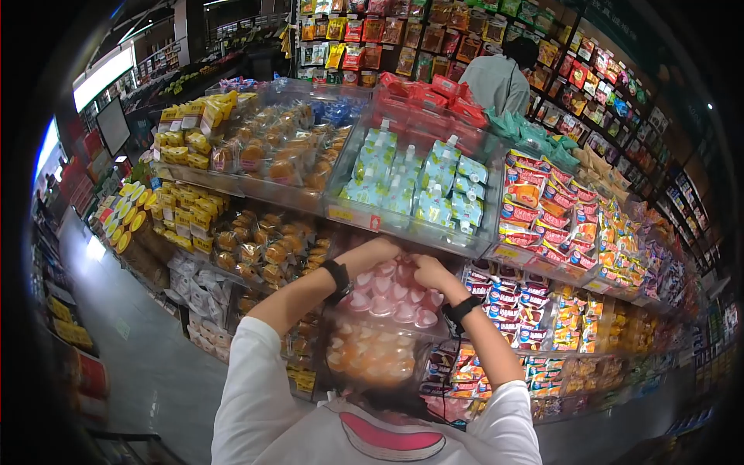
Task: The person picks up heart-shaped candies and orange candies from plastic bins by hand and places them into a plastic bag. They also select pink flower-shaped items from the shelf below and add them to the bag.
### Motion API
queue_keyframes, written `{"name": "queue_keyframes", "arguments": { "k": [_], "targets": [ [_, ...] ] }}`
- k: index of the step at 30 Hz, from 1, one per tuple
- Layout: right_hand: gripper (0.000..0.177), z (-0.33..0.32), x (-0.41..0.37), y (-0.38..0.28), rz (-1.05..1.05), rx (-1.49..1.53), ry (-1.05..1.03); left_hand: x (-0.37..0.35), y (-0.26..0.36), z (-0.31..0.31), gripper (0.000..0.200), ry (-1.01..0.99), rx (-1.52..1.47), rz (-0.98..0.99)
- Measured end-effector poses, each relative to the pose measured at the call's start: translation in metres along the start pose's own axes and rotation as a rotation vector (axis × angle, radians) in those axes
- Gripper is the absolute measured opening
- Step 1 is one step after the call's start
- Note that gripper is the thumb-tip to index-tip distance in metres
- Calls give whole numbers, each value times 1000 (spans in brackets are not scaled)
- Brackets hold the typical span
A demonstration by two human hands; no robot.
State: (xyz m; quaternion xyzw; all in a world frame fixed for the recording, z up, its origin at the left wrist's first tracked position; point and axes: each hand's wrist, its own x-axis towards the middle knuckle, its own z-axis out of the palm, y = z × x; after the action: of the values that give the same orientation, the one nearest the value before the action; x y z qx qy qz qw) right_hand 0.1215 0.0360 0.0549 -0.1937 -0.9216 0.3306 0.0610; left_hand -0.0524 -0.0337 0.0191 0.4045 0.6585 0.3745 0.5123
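My left hand (382, 252) reaches over the back of a bin of pink heart-shaped packs (391, 298), just under the upper shelf edge. Beside it, my right hand (428, 271) is bent with its fingers curled at the same packs. Both hands nearly meet, and what they hold, if anything, is too small to make out. Above them is a clear bin with light blue-green spouted pouches (439, 174). Below the pink packs lie orange ones (372, 356). A dark band circles each wrist.
Packaged buns (291, 155) and yellow packs (194, 124) fill bins at the left. Red and pink snack packs (542, 205) stand at the right. A person (498, 81) is behind the display, facing a wall of hanging packs. Grey floor (147, 372) shows at the left.
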Motion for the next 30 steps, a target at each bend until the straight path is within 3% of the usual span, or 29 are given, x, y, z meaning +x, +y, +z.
{"name": "queue_keyframes", "arguments": {
  "k": [3, 6, 8, 10, 13, 15, 16, 23, 26, 28, 30],
  "targets": [
    [33, -4, -37, -6, -170, -56, 84, -47, 5, 16, 17, -5, -55, 135],
    [30, -30, -94, -35, -198, 15, 8, -125, 18, 32, 20, -93, 14, 117],
    [29, -37, -135, -32, -267, 108, 13, -146, -3, 32, 25, -200, 27, -18],
    [28, -52, -177, -37, -142, 124, -45, -176, -13, 46, 27, -266, -56, -48],
    [29, -61, -232, -20, -46, 301, -114, -223, -3, 78, 29, -187, -189, -61],
    [31, -64, -267, -4, 100, 400, -224, -229, -11, 101, 29, -153, -205, -101],
    [31, -59, -285, 7, 14, 478, -168, -232, -17, 113, 29, -136, -215, -126],
    [32, -15, -385, 98, 211, 725, -342, -207, -104, 212, 25, -193, -312, -241],
    [30, 3, -415, 119, 304, 601, -413, -203, -128, 266, 23, -182, -253, -309],
    [30, 34, -435, 154, 181, 609, -366, -194, -165, 297, 24, -189, -203, -398],
    [31, 65, -450, 185, 251, 492, -380, -191, -186, 327, 23, -217, -30, -308]
  ]
}}
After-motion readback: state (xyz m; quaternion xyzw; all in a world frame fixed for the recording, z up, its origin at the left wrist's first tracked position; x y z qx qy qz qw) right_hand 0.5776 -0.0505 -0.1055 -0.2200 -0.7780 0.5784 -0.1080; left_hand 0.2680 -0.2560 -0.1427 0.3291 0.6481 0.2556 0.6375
